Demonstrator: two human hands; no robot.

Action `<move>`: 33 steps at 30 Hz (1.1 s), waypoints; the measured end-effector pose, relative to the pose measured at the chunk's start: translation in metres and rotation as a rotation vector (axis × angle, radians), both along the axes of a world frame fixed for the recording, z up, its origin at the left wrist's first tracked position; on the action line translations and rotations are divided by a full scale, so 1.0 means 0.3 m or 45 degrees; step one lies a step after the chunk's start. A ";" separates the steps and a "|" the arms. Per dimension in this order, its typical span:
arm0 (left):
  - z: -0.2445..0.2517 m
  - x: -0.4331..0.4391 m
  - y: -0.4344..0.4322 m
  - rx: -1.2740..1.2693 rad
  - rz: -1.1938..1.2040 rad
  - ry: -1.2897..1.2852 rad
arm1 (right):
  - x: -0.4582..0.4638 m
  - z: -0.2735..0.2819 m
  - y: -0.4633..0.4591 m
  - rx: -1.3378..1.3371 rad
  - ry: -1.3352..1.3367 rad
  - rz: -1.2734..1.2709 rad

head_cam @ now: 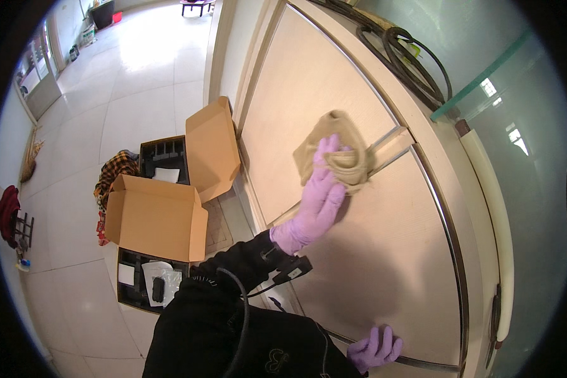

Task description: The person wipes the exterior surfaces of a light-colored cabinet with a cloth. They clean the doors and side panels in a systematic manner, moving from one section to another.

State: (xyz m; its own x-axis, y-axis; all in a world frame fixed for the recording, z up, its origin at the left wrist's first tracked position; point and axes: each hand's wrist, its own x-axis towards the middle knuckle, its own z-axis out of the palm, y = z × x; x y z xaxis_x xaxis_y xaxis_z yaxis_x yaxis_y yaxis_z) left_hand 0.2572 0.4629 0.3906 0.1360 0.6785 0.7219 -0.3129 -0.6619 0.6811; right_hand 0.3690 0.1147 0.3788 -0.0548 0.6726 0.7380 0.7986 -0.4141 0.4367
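My left hand (313, 208), in a purple glove, presses a khaki cloth (345, 126) against pale cabinet doors. Its fingers are partly tucked into the folds, and the cloth is slightly blurred. Beneath it lie the upper door panel (302, 80) and the gap beside a metal-trimmed handle recess (392, 146). Down at the lower right, my right hand (375, 348), gloved the same way, rests with fingers apart at the metal-trimmed edge of the lower door panel (406, 264). I see nothing held in it.
Two open cardboard boxes (153, 217) with black foam inserts stand on the tiled floor (71, 222), beside checked fabric (115, 172). Black cable coils (406, 61) and a pale tube (491, 212) lie along the cabinet's glass-covered top. A cable (241, 302) runs along my left sleeve.
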 end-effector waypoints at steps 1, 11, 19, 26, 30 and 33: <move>-0.046 0.001 0.015 0.021 0.050 0.011 | 0.001 0.007 0.005 0.025 -0.036 0.032; -0.562 -0.088 0.457 -0.828 0.137 0.018 | 0.011 0.030 0.060 0.063 -0.200 0.066; -0.357 0.015 0.648 -0.771 0.409 0.014 | 0.011 0.022 0.072 0.056 -0.212 0.039; -0.200 -0.071 0.852 -0.402 0.427 0.024 | 0.013 -0.001 0.124 0.127 -0.218 0.003; -0.350 -0.151 0.893 -0.677 0.104 -0.135 | 0.029 0.003 0.147 0.126 -0.222 0.001; -0.482 -0.126 0.804 -1.066 0.013 -0.298 | 0.034 0.003 0.154 0.145 -0.216 0.006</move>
State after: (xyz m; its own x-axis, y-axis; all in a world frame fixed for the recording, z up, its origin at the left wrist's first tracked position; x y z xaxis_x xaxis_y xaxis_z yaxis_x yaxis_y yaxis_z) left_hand 0.2195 0.7042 0.2460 0.0374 0.9993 -0.0066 -0.5023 0.0245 0.8643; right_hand 0.3791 0.1610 0.3798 -0.1878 0.5846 0.7893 0.7194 -0.4653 0.5157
